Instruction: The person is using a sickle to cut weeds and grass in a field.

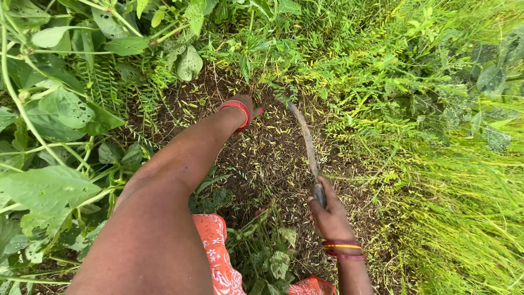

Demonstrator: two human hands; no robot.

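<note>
My right hand (pixel 329 214) grips the handle of a curved sickle (pixel 305 136). Its thin blade runs up and away over a patch of bare soil (pixel 267 158) strewn with small yellow leaves. My left arm reaches forward, and my left hand (pixel 246 104) is down at the far edge of that patch, at the base of low green plants. Most of its fingers are hidden behind the wrist, so what they hold does not show. Red bangles circle both wrists.
Broad-leaved vines (pixel 54 120) crowd the left side. Dense feathery green weeds (pixel 436 153) cover the right and top. Orange patterned cloth (pixel 218 257) lies at the bottom by my arm. A small leafy plant (pixel 273 257) stands between my arms.
</note>
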